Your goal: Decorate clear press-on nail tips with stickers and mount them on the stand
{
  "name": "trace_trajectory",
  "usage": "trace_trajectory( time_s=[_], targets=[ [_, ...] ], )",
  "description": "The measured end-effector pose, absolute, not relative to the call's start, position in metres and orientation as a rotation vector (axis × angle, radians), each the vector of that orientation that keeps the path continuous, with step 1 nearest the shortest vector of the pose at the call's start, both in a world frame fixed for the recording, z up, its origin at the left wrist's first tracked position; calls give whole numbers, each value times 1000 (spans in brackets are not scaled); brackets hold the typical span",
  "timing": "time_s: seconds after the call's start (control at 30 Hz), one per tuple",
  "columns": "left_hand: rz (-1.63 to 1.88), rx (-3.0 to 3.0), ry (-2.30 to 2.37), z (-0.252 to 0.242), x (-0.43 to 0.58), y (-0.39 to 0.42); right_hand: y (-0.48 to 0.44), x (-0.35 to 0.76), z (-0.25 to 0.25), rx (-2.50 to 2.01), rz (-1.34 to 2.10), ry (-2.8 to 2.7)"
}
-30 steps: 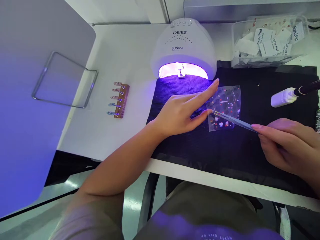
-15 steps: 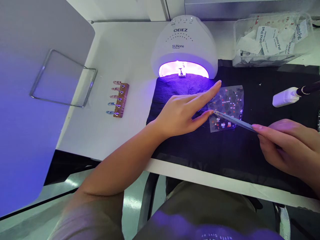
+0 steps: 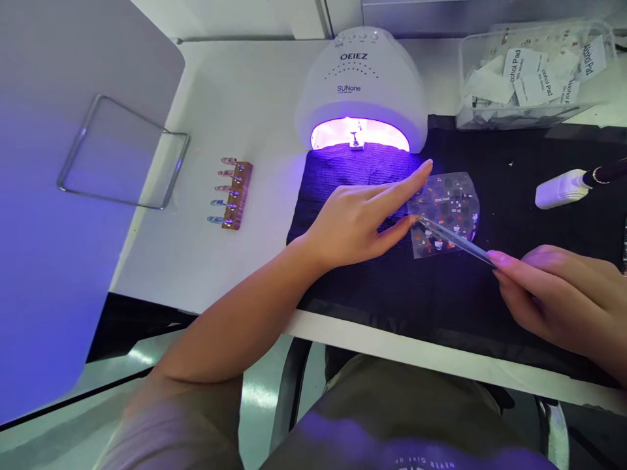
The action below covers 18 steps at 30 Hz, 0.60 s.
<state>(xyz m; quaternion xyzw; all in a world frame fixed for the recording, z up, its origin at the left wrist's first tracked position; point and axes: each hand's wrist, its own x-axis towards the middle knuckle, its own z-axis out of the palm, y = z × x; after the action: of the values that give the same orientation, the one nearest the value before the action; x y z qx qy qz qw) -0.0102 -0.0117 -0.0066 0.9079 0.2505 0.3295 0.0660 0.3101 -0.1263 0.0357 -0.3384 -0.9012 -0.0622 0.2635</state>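
One broad white desk (image 3: 264, 98) carries a black crinkled mat (image 3: 431, 307), on which the work is centred. At its far edge, a white domed lamp (image 3: 362, 81) glows violet, its mouth housing a small pale stand (image 3: 356, 145). To the right, a translucent rectangular plastic box (image 3: 519, 118) contains loose white paper packets (image 3: 536, 85) labelled as alcohol pads. Over the mat, the left hand (image 3: 350, 222) spreads thumb and forefinger wide, their tips at the left edge of a clear, red-and-white-printed plastic sheet (image 3: 448, 205); whether hidden fingers pinch it from below cannot be told. The fingers of the right hand (image 3: 558, 287) are closed on slender blue-grey tweezers (image 3: 458, 240), whose points meet the sheet beside the left thumb. Good practice here would be to anchor the sheet close to the points, keep the tweezers at a low angle, and press lightly, since thin film probably creases easily. Right of the sheet is a white bottle with a black cap (image 3: 561, 189), contents unseen. Smallest, at left, a narrow brown block (image 3: 240, 196) bears pink and blue nail tips (image 3: 223, 188).
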Motion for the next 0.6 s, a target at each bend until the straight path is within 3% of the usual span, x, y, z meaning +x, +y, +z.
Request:
trace_trajectory(
  time_s=[0.6],
  targets=[
    [1008, 2699, 724, -10, -12, -9, -135, 309, 48, -752, -129, -2555]
  ],
)
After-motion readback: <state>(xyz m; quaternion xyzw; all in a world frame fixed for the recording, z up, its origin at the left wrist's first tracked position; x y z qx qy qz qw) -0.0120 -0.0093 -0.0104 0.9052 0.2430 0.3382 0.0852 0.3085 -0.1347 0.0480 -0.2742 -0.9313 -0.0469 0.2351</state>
